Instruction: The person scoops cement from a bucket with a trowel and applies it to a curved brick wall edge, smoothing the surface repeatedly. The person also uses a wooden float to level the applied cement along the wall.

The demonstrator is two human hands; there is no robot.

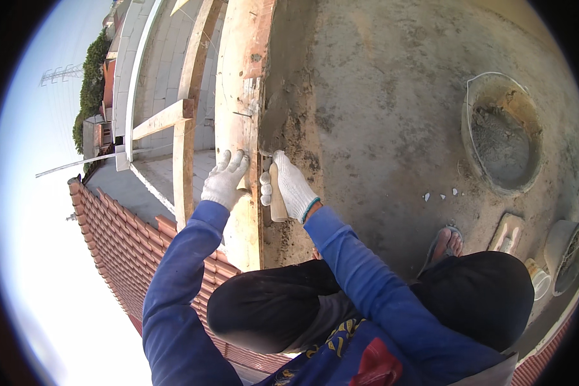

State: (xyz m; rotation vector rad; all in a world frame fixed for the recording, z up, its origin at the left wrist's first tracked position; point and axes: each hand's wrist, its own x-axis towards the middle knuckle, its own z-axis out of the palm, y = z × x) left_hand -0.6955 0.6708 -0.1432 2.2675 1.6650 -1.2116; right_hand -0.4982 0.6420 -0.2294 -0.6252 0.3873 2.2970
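My left hand (225, 179), in a white knit glove, lies on the long wooden board (238, 116) with its fingers spread. Just right of it, my right hand (293, 188), gloved the same way, is closed around the pale wooden handle of a trowel (278, 199). The trowel's blade is mostly hidden at the board's inner edge. Beside that edge runs a strip of damp, dark mortar (286, 116), rough and crumbly near my right hand.
A bucket of grey mortar (502, 145) stands at the right on the concrete floor (379, 128). Near my sandalled foot (447, 243) lie a float (508, 233) and a cup (539, 280). Left of the board are timber braces (184, 154), a drop and a tiled roof (128, 251).
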